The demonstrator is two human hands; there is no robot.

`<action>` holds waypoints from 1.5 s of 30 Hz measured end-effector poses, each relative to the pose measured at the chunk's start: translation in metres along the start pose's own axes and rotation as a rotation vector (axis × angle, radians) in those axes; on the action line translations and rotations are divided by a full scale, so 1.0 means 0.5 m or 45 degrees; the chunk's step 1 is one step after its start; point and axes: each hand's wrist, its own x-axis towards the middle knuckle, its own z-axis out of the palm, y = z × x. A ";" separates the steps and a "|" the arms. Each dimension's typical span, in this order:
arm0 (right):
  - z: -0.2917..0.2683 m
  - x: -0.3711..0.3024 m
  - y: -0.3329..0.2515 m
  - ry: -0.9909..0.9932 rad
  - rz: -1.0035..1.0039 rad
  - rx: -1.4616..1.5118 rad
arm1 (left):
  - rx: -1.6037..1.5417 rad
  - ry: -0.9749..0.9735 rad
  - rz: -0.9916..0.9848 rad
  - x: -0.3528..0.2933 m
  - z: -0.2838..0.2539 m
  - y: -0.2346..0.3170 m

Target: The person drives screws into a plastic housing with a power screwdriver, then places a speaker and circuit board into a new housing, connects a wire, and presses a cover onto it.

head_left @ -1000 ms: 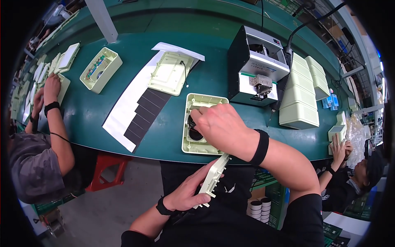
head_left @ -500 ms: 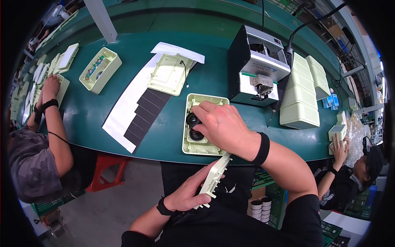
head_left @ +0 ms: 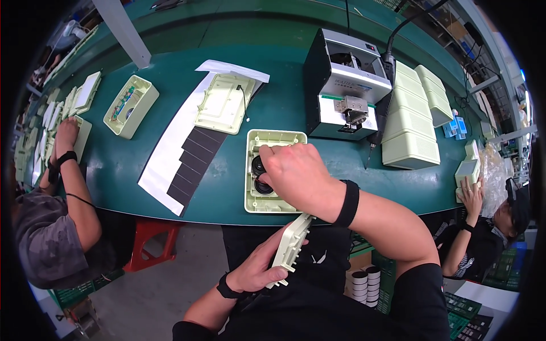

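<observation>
A pale green open plastic housing (head_left: 301,135) lies on the bench in front of me. Inside it sit two black round parts (head_left: 263,186), one above the other. My right hand (head_left: 296,170) reaches into this housing from the right, its fingers bent and closed at the black parts; its back hides the fingertips and whatever they pinch. Below the bench edge, my left hand (head_left: 259,270) grips a pale green plastic panel (head_left: 290,241) with ribs and pegs along its side. That panel is tilted up on edge, its upper end near the housing's lower edge.
A pale green cover (head_left: 224,105) with a thin cable lies on a white-and-black strip sheet (head_left: 156,176). Behind right stand a grey-black machine (head_left: 352,79), an electric screwdriver (head_left: 372,139) and stacked pale boxes (head_left: 410,150). Another box (head_left: 131,108) is far left. Co-workers sit on both sides.
The whole view has shifted slightly, moving the bench items left. My left hand still holds the panel, now turned a little more upright. My right hand stays in the housing.
</observation>
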 end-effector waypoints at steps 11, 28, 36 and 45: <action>-0.026 -0.009 -0.009 0.030 0.057 0.152 | -0.010 0.005 -0.007 -0.007 -0.003 0.002; 0.001 -0.015 0.015 0.252 -0.146 0.204 | -0.006 -0.009 -0.008 -0.003 -0.005 0.005; 0.014 -0.011 0.017 0.205 -0.102 0.201 | 0.006 -0.017 -0.004 -0.002 -0.007 0.005; 0.019 -0.010 0.019 0.250 -0.148 0.201 | 0.006 -0.024 0.014 0.001 -0.007 0.002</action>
